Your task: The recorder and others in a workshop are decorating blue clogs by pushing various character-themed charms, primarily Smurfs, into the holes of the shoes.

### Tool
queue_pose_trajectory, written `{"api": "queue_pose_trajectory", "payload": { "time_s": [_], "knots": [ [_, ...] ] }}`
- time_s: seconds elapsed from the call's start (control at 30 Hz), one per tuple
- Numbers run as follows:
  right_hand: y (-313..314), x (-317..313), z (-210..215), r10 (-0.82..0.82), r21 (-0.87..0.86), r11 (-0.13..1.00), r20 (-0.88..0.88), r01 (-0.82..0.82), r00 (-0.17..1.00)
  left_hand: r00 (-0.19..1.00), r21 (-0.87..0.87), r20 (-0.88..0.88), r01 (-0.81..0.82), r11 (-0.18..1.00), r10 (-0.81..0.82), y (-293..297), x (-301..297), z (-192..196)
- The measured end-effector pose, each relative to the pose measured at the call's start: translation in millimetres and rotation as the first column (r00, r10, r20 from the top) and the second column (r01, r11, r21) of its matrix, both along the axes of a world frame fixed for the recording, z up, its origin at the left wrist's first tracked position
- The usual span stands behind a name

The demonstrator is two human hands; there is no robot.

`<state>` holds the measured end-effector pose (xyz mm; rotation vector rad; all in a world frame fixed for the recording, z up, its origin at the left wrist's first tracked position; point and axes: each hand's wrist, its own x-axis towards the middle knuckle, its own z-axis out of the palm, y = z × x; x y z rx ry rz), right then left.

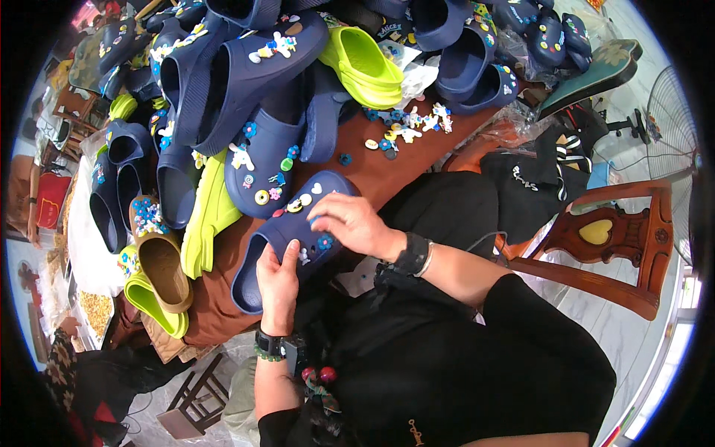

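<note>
Bright, even daylight, strongest from lower right beyond wooden chair (611, 246), where pale floor (633, 335) washes out near white. Soft, short shadows under shoes piled left of chair. Black clothing below chair level loses detail, near solid dark. Strong fisheye bend: chair frame curves, black vignette rings whole picture. Centre sharp; rim soft and squeezed, fan (674, 123) above chair slightly smeared. No motion blur.

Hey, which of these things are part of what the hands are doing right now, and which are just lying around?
In hand:
navy clog
left hand, steadying it
right hand, pressing on a charm
loose charms

Lying about:
lime green clog
tan clog
wooden chair
fan
</note>
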<state>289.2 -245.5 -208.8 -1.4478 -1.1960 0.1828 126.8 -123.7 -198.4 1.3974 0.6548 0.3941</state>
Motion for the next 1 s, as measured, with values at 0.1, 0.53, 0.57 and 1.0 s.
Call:
{"api": "queue_pose_trajectory", "payload": {
  "time_s": [0.1,0.53,0.57,1.0],
  "knots": [
    [-11,5,6,0.072,-0.024,0.990,-0.750,-0.136,0.658,0.999,-0.012,-0.044,-0.031,0.999,0.031,-1,2,2],
    [-24,-8,7,0.054,-0.238,0.970,0.404,0.048,0.913,1.000,-0.235,-0.009,0.021,0.972,-0.024,2,5,13],
    [-23,-9,6,0.066,-0.248,0.968,0.394,0.037,0.917,1.000,-0.230,-0.004,0.026,0.973,-0.028,2,4,11],
    [-15,3,9,-0.099,-0.150,0.987,-0.234,0.065,0.967,0.999,-0.128,0.007,0.045,0.991,-0.044,1,3,4]
  ]
}}
